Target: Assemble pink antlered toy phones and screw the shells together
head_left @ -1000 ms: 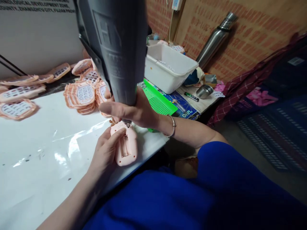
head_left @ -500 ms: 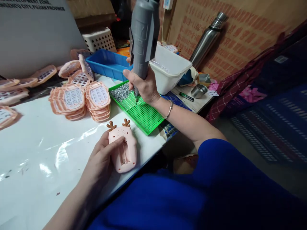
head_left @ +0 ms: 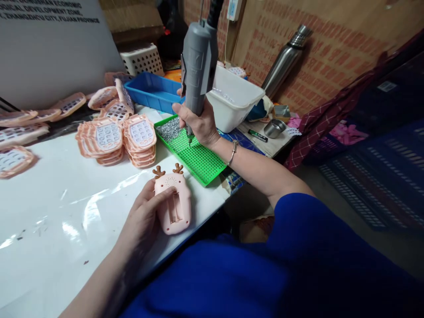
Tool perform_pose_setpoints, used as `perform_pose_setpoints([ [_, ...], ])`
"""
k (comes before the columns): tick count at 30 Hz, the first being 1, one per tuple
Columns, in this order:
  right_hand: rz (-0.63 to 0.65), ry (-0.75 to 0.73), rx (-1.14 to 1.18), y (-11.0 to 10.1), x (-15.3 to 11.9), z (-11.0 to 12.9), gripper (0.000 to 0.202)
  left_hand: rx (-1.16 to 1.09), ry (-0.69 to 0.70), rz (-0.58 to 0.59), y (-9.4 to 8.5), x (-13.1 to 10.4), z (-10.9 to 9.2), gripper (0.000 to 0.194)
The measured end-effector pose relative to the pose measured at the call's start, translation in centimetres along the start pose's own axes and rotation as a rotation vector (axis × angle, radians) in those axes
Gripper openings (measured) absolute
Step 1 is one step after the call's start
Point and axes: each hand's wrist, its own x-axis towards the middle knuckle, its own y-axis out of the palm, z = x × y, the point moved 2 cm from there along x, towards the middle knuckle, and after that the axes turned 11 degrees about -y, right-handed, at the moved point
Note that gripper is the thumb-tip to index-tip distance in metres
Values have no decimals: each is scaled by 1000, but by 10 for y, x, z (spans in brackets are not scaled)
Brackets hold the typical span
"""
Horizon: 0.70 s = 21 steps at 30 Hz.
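My left hand [head_left: 145,212] grips a pink plastic toy phone [head_left: 183,207] with brown antlers. Its back faces up, showing an open battery slot, speaker holes and screw holes at the corners; my thumb lies across it. My right hand [head_left: 200,123] is wrapped round a grey electric screwdriver [head_left: 198,66], held upright with its bit pointing down. The bit tip is over a green perforated tray [head_left: 208,165]; whether it touches the tray I cannot tell. A heap of small silvery screws [head_left: 170,128] fills the tray's far left corner.
Stacked pink shell halves with keypads [head_left: 107,134] stand left of the tray, and more lie behind them. A blue bin [head_left: 152,90] and a white tub [head_left: 236,99] are at the back. A steel bottle [head_left: 285,59] and a metal cup [head_left: 274,128] stand at the right.
The whole view has shifted slightly, with objects on the left appearing farther right. Both hands keep their holds, and the screwdriver stays over the green tray.
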Motion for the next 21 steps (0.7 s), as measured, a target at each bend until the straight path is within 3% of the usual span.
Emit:
perform_pose_setpoints([
  [3,-28,-63,40,3,2,18,53,4,21,43,-4,3,2,53],
  [6,-28,-129,217,13,-5,46,31,16,38,74,-6,5,3,52],
  [8,14,-108,333,23,-16,65,18,13,44,80,-5,5,3,48],
  [12,160,12,453,42,-44,93,21,-14,28,83,-1,3,1,46],
  [17,282,105,374,51,-57,95,46,7,56,138,-1,4,2,46],
  [21,276,122,366,52,-56,89,40,26,68,169,-4,7,4,44],
])
